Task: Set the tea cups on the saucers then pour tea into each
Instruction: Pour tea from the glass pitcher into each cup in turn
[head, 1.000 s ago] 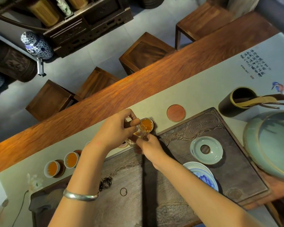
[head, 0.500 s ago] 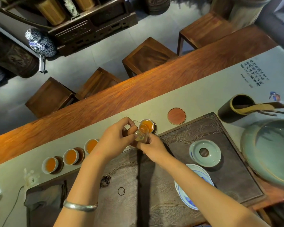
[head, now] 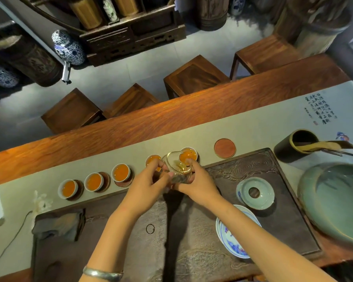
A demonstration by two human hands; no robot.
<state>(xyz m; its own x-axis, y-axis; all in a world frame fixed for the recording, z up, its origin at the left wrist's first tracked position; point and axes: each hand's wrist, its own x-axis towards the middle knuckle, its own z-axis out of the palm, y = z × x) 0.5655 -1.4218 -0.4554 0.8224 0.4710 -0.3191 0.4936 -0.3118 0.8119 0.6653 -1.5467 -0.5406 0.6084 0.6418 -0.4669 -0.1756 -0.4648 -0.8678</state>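
Observation:
Several small white tea cups filled with amber tea stand in a row on dark round saucers along the grey runner, from the leftmost cup (head: pixel 68 188) to the rightmost cup (head: pixel 188 155). One red-brown saucer (head: pixel 225 148) further right carries no cup. A clear glass pitcher (head: pixel 176 168) is upright between both hands, just in front of the two right-hand cups. My left hand (head: pixel 151 180) grips its left side and my right hand (head: pixel 198 181) its right side. Little tea shows inside it.
A dark carved tea tray (head: pixel 273 226) lies under my arms, holding a celadon lid rest (head: pixel 255 193) and a blue-and-white dish (head: pixel 232 239). A big celadon bowl (head: pixel 334 202) and a dark tool holder (head: pixel 296 145) stand right. Wooden stools line the far side.
The pitcher went from tilted over the rightmost cup to upright and drew back toward me. Both hands stayed on it. The view shifted, bringing more filled cups on the left into sight.

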